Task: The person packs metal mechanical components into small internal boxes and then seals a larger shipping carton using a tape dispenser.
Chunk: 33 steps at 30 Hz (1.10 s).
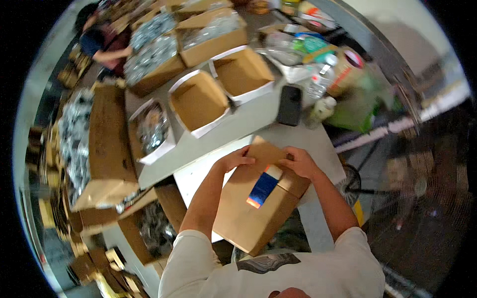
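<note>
A brown cardboard box [233, 208] sits tilted in front of my body at the near side of the white table. My left hand [237, 159] is closed round its far left edge, with the thumb lying over the top. At the far right edge, my right hand [300, 163] has its fingers bent against the cardboard; some fingertips are hidden. On the top face, between the two hands, lies a small blue oblong item with orange and white ends [263, 189]; whether it is a pack or a label I cannot tell.
Two open cardboard trays [198, 102] [243, 74] stand beyond the box, beside a smaller tray of plastic-wrapped parts [154, 129]. Large cartons of wrapped parts [74, 144] fill the left. A black phone [289, 105] and bottles [322, 78] lie right. Another person [107, 47] works far left.
</note>
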### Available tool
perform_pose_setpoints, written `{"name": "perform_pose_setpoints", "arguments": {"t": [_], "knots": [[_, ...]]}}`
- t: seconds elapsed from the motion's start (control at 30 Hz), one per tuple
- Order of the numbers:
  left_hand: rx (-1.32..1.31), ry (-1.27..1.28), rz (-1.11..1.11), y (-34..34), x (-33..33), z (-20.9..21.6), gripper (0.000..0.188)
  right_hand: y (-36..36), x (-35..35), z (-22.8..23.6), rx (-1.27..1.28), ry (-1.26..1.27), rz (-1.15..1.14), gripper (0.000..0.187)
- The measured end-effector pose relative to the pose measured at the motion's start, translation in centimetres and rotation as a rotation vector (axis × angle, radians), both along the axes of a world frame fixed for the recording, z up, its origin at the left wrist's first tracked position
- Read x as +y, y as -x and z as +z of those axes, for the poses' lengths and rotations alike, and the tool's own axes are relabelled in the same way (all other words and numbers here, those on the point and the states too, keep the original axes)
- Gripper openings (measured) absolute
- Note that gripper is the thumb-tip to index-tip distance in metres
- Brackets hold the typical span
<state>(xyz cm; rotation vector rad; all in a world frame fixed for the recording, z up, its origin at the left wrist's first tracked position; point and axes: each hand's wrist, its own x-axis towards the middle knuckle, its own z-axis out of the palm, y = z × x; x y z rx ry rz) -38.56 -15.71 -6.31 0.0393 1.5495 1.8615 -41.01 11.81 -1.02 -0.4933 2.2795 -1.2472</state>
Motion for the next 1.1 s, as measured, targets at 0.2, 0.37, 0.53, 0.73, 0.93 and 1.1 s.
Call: {"name": "perform_pose_setpoints", "arguments": {"t": [0.2, 0.37, 0.53, 0.73, 0.93, 1.1], "knots": [[-0.012, 0.249, -0.35, -0.3, 1.9, 0.6, 0.057, -2.7, 1.1, 1.1, 0.183, -0.064, -0.046, 0.039], [-0.125, 0.194, -0.314, -1.1, 0.2, -0.9, 0.052, -6.6, 0.8, 1.9, 0.169, -0.203, -0.157, 0.043], [-0.151, 0.157, -0.226, -1.7, 0.6, -0.7, 0.047, -15.7, 2.2, -6.5, -0.001, 0.375, -1.067, 0.053], [-0.31, 0.162, -0.178, -2.0, 0.1, -2.1, 0.04, -16.6, 1.6, -11.6, -0.547, 0.48, -0.806, 0.046], [0.53, 0.35, 0.046, -1.8, -0.1, -3.9, 0.037, -15.5, 1.0, -7.8, -0.278, -0.045, -0.935, 0.045], [0.683, 0.96, -1.128, 1.4, 4.2, -1.5, 0.029, -11.3, 2.5, -14.1, 0.405, -0.252, -0.159, 0.039]]}}
